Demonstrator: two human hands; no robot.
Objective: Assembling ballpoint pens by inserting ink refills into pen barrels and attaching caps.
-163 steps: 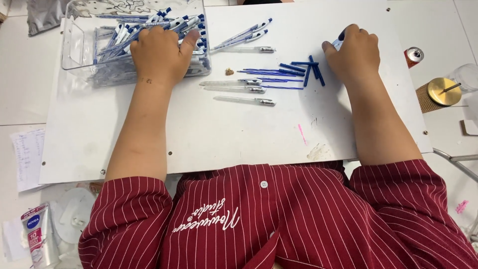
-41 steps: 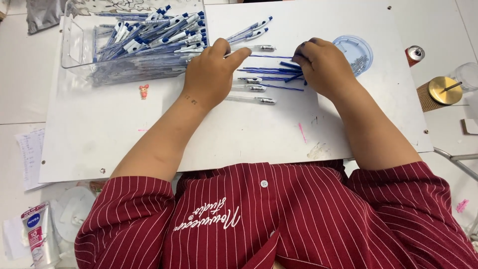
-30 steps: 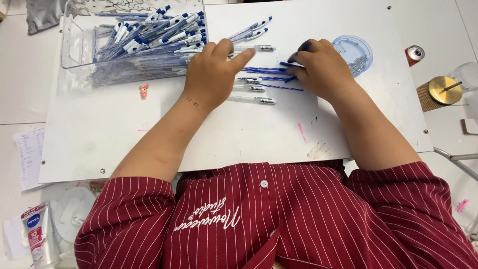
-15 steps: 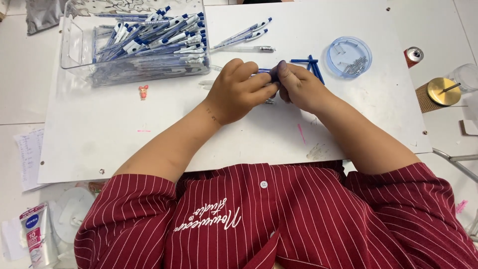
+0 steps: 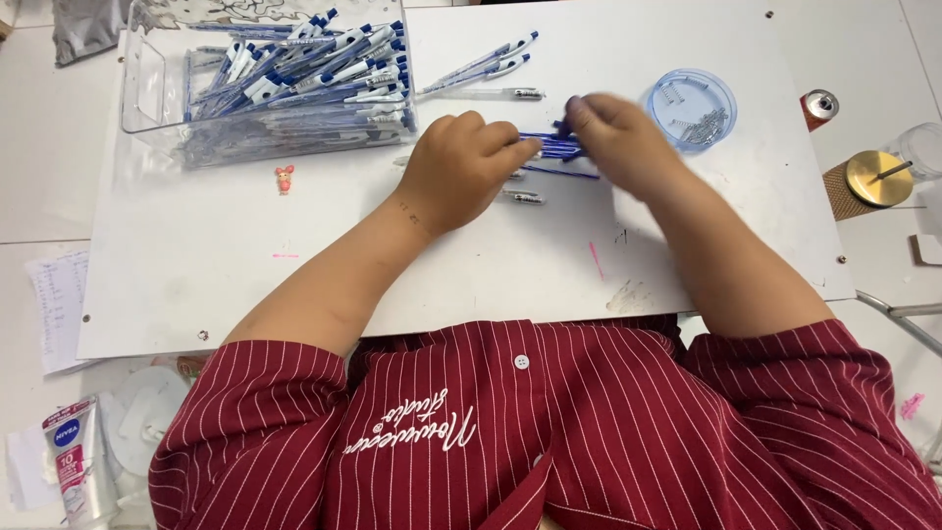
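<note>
A white squeeze tube (image 5: 77,461) with a blue round label and a red band lies at the lower left corner of the desk (image 5: 29,177), its cap end pointing toward the bottom edge. Just above it, a sheet of paper (image 5: 59,309) with faint lines of writing sticks out from under the white board. At the upper right, near the board's corner, stands a small red can (image 5: 819,104) with a silver top

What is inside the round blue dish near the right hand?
The round blue dish holds small metal springs, heaped at its right side, with a few at the left. Their number cannot be told; nothing covers the dish.
</note>
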